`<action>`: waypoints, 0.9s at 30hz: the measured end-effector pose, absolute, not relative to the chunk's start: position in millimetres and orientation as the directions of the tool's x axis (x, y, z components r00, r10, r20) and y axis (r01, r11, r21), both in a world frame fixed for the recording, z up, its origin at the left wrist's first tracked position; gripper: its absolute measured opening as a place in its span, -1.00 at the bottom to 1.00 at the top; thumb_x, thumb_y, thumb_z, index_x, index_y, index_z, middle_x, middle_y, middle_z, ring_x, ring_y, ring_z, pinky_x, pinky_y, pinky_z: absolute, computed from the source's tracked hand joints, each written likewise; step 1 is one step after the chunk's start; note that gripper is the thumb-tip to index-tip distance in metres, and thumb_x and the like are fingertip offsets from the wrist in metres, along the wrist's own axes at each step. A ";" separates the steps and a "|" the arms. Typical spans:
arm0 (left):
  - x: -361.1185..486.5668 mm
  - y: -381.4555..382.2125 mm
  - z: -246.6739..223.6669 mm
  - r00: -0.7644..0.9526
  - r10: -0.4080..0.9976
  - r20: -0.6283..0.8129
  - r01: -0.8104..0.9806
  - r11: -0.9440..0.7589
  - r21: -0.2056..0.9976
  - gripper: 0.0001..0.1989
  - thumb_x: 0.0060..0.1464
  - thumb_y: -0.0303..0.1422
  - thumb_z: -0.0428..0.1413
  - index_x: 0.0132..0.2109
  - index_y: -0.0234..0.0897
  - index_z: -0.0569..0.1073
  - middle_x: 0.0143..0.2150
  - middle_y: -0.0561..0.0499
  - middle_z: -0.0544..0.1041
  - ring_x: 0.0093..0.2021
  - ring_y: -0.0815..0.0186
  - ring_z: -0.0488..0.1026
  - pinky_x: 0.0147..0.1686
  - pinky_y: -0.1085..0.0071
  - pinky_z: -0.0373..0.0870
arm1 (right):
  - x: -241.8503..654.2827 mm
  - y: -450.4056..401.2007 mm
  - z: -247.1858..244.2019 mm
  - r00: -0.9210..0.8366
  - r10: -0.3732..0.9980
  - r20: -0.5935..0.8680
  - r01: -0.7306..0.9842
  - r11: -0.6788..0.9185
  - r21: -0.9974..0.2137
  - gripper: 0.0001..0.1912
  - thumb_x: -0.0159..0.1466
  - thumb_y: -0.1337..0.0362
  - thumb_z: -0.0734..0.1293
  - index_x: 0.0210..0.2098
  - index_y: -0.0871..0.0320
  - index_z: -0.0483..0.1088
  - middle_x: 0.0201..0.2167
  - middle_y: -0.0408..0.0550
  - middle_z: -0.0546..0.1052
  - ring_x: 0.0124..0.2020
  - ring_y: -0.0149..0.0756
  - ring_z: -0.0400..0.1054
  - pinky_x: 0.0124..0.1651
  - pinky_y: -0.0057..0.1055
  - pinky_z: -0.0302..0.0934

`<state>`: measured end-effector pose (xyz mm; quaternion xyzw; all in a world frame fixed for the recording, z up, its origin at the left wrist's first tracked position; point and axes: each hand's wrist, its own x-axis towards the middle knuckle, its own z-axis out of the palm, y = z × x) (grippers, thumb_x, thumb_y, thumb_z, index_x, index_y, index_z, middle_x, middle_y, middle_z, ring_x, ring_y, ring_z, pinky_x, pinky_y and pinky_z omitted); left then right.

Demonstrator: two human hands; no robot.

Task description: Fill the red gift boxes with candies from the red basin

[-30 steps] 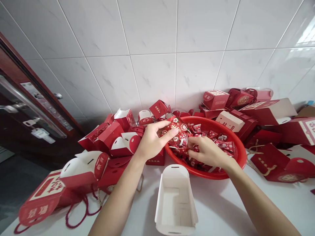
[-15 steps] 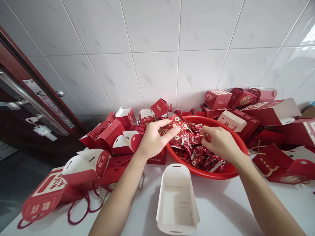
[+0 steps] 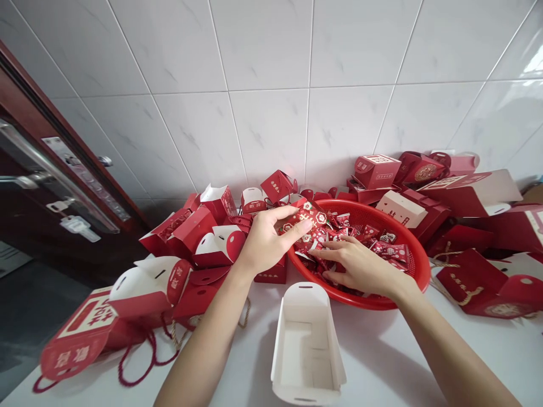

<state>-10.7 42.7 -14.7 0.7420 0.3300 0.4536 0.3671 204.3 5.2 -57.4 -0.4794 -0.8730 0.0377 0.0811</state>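
My left hand (image 3: 267,237) is closed on a red packet (image 3: 313,219) printed with white and gold flowers, pinched between thumb and fingers. The packet is held over the left side of a red plastic basket (image 3: 421,257). Small red wrapped candies (image 3: 392,250) lie heaped inside. With its fingers spread, my right hand (image 3: 360,265) rests on the candies in the middle of the basket; anything beneath the palm is hidden. Just in front of the basket stands an open box (image 3: 303,345), white inside, its visible floor bare.
Red gift boxes with cords, such as one open box (image 3: 148,285), crowd the left of the white table (image 3: 382,362). More boxes (image 3: 487,282) are piled on the right and along the tiled wall (image 3: 271,130). A dark door with keys (image 3: 80,226) is at left.
My right hand has moved left over the candies and its fingers have opened out from a pinch. The left hand keeps the packet in nearly the same place.
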 end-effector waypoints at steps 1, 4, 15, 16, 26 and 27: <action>-10.7 42.5 -14.5 0.378 0.818 0.433 0.151 -0.517 0.843 -0.73 0.18 -0.19 0.25 -0.16 -0.33 0.63 -0.14 -0.07 0.68 -0.08 0.14 0.57 -0.05 0.31 0.46 | 203.0 4.1 -57.8 -0.534 0.840 0.094 0.826 0.542 -0.151 -0.51 0.37 0.32 0.32 0.29 0.06 0.41 -0.02 0.13 0.62 -0.01 0.07 0.50 0.15 0.02 0.20; -10.7 42.6 -14.3 0.388 0.809 0.441 0.146 -0.526 0.838 -0.74 0.19 -0.20 0.24 -0.15 -0.32 0.63 -0.12 -0.07 0.68 -0.07 0.13 0.58 -0.05 0.30 0.46 | 196.2 1.9 -59.5 -0.500 0.864 0.066 0.851 0.504 -0.149 -0.40 0.37 0.33 0.30 0.38 0.24 0.23 -0.14 0.11 0.66 -0.03 0.06 0.51 0.26 0.08 0.09; -9.3 43.3 -16.7 0.394 0.803 0.448 0.171 -0.543 0.822 -0.74 0.19 -0.21 0.24 -0.13 -0.32 0.65 -0.11 -0.07 0.69 -0.08 0.12 0.59 -0.04 0.28 0.48 | 197.7 7.8 -57.9 -0.324 0.945 0.056 0.939 0.328 -0.108 -0.69 0.36 0.40 0.30 0.07 0.23 0.49 -0.23 0.16 0.67 -0.10 0.10 0.55 0.07 -0.06 0.27; -9.4 43.3 -16.8 0.397 0.801 0.448 0.170 -0.544 0.821 -0.74 0.20 -0.20 0.24 -0.12 -0.32 0.65 -0.13 -0.06 0.70 -0.09 0.13 0.59 -0.06 0.29 0.48 | 201.4 8.9 -57.7 -0.311 0.947 0.082 0.928 0.321 -0.188 -0.66 0.35 0.44 0.28 0.09 0.21 0.49 -0.21 0.15 0.67 -0.10 0.08 0.56 0.05 -0.07 0.30; -8.7 45.2 -18.5 0.425 0.804 0.416 0.159 -0.519 0.840 -0.69 0.19 -0.13 0.25 -0.13 -0.31 0.65 -0.14 -0.08 0.70 -0.13 0.14 0.60 -0.13 0.33 0.49 | 227.6 10.5 -42.6 -0.224 0.931 0.287 0.150 0.324 -0.934 -0.59 0.33 0.20 0.39 0.16 0.06 0.48 0.12 0.03 0.60 0.13 -0.08 0.49 0.12 -0.13 0.43; -8.6 45.1 -18.3 0.434 0.801 0.412 0.160 -0.519 0.840 -0.69 0.19 -0.12 0.25 -0.14 -0.31 0.65 -0.14 -0.07 0.70 -0.13 0.14 0.60 -0.12 0.33 0.48 | 227.0 9.1 -40.4 -0.216 0.933 0.288 0.130 0.320 -0.938 -0.60 0.33 0.19 0.40 0.15 0.07 0.48 0.12 0.04 0.60 0.11 -0.09 0.49 0.11 -0.14 0.43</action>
